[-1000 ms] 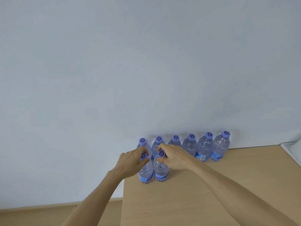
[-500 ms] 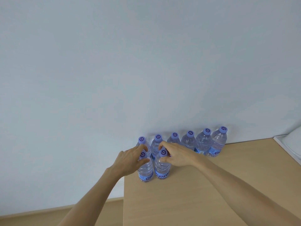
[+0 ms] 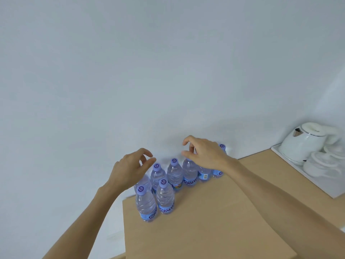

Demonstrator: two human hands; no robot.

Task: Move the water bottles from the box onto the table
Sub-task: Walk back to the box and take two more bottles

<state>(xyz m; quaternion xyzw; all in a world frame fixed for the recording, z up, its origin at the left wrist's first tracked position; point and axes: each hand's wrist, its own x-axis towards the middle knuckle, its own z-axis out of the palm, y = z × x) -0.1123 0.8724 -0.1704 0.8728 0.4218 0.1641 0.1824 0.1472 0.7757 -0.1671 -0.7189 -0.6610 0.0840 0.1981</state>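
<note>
Single head-worn wide-angle view, facing forward and down, close above table (image 3: 214, 221) corner, plain wall (image 3: 130, 71) filling upper frame

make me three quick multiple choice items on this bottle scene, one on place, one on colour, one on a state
1. Where is the kettle?
A. on a white tray at the right
B. among the bottles
C. on the floor

2. What colour are the bottle caps?
A. red
B. purple
C. green

3. What are the hands doing?
A. each gripping a bottle
B. both raised, holding nothing
C. lifting the kettle

Key: 1 A, it stands on the tray; 2 B, every visible cap is purple; 3 B, left hand and right hand hover with bare fingers.
</note>
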